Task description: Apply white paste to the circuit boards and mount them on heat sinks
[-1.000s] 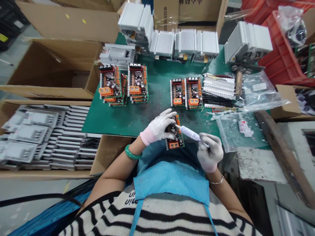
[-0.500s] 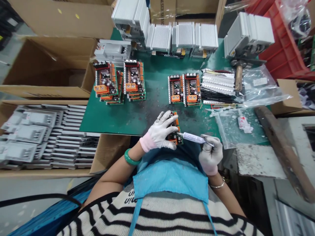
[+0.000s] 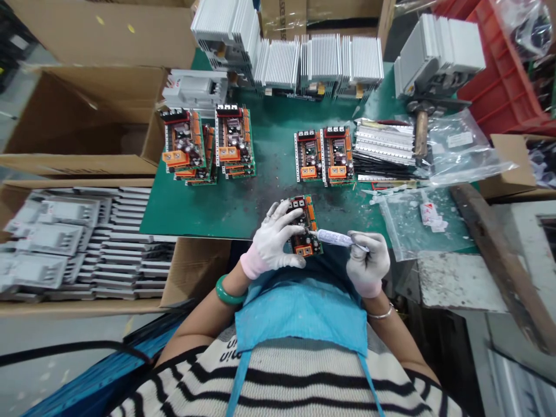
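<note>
At the table's near edge lies a circuit board point(image 3: 311, 215) with orange terminal blocks. My left hand point(image 3: 274, 238), in a white glove, grips this board from its left side, thumb near the lower edge and fingers reaching over the components. A slim white tube with printed text point(image 3: 333, 238), like a glue tube, is in my right hand point(image 3: 368, 260), also gloved. Those fingers are closed around the tube's rear end. The tube slants slightly, its thin nozzle pointing left over the middle of the board. Whether the tip touches a component cannot be made out.
Two more boards point(image 3: 336, 155) stand beyond, beside a pile of metal strips point(image 3: 384, 145) and a hammer point(image 3: 421, 130). Stacked boards point(image 3: 234, 136) sit at left. Finned heat sinks point(image 3: 321, 61) line the back. Cardboard boxes point(image 3: 82, 165) flank the left; a plastic bag point(image 3: 403, 231) lies right.
My left hand has shifted slightly left, uncovering more of the board. My right hand and the tube have moved a little left, the nozzle now further over the board.
</note>
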The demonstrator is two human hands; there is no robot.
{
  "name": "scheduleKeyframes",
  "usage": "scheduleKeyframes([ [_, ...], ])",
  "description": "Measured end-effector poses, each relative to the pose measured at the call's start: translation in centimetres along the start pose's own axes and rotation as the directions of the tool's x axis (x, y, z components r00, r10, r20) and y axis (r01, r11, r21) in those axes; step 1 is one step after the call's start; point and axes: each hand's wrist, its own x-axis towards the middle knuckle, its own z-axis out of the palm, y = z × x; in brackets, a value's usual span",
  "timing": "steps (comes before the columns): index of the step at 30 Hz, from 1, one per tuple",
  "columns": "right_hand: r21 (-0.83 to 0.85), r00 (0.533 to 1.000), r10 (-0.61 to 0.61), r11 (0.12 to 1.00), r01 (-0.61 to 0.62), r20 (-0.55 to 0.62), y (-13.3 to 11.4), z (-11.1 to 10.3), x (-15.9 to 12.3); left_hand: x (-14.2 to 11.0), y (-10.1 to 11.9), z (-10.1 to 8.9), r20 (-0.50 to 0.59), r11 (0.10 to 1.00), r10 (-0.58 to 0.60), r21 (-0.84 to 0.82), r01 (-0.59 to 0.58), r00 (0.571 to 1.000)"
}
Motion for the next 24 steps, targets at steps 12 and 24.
scheduleKeyframes([
  [12, 0.312, 0.884, 0.392, 0.899, -0.309, -0.256, 0.2, -0.8, -2.3, -0.2, 1.2, -0.1, -0.026, 0.982, 0.054, 0.183, -0.049, 0.998],
  [24, 0.169, 0.941, 0.238, 0.965, -0.201, -0.241, -0.2, -2.2, -3.8, -0.6, 3.1, 0.9, -0.247, 0.997, -0.072, 0.021, 0.08, 0.966],
])
